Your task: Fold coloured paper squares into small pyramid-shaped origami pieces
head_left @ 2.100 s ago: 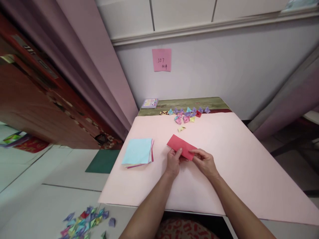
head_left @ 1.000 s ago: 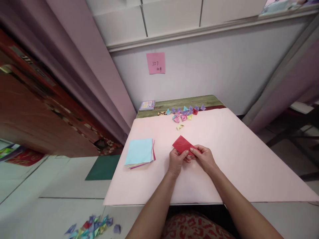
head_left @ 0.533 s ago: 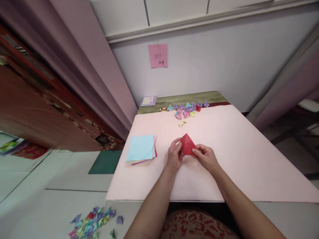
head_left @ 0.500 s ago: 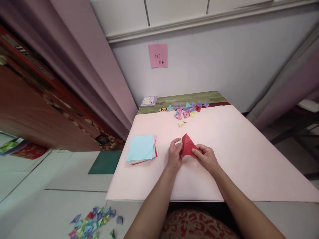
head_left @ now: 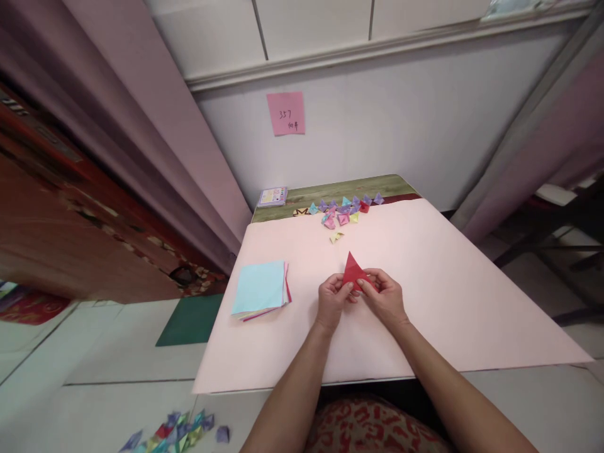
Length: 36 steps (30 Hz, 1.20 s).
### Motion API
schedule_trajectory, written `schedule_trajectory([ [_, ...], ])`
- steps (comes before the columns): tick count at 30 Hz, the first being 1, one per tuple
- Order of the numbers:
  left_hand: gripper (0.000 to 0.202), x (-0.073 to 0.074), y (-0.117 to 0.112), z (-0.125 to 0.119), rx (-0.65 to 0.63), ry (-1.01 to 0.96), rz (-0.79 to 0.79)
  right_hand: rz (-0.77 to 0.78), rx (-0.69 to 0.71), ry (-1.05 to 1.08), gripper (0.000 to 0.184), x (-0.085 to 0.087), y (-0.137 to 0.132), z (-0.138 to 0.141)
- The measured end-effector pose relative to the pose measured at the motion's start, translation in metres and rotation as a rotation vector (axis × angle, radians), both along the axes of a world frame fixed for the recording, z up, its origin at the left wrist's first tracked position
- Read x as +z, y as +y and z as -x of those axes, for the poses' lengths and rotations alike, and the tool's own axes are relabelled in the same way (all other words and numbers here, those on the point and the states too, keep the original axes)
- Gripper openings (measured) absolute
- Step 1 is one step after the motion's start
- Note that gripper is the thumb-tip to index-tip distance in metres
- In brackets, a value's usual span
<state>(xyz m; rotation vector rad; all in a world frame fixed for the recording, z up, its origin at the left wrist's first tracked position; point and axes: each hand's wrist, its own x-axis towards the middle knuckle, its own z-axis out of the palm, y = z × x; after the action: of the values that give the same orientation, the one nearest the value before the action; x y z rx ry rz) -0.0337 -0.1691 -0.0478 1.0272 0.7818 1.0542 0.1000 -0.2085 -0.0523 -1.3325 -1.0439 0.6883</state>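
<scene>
A small red folded paper (head_left: 353, 272), now a pointed triangle, is held just above the pink table cover (head_left: 438, 296). My left hand (head_left: 331, 299) pinches its lower left edge. My right hand (head_left: 385, 298) pinches its lower right side with thumb and fingers closed on it. Both hands meet in the middle of the table, close to my body.
A stack of square coloured sheets (head_left: 260, 289), light blue on top, lies left of my hands. Several small folded paper pieces (head_left: 343, 212) sit at the table's far edge, next to a small booklet (head_left: 272, 196). More folded pieces (head_left: 172, 431) lie on the floor at lower left.
The red paper went from a flat rectangle to a smaller square, then to a narrow upright triangle. My hands have drawn closer together on it.
</scene>
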Motion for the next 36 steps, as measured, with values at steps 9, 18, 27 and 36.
schedule_trajectory([
  [9,0.028,0.003,0.009,0.01,-0.105,-0.202,0.172,-0.466,-0.132,-0.545,0.064,0.009,-0.011,-0.001],
  [18,0.029,0.008,0.006,0.009,-0.128,-0.17,0.16,-0.438,-0.126,-0.63,0.047,0.008,-0.011,-0.001],
  [27,0.027,0.009,0.003,0.006,-0.141,-0.129,0.101,-0.387,-0.13,-0.611,0.046,0.01,-0.01,0.001],
  [36,0.025,0.009,0.002,0.005,-0.121,-0.122,0.094,-0.345,-0.156,-0.601,0.04,0.011,-0.009,0.002],
])
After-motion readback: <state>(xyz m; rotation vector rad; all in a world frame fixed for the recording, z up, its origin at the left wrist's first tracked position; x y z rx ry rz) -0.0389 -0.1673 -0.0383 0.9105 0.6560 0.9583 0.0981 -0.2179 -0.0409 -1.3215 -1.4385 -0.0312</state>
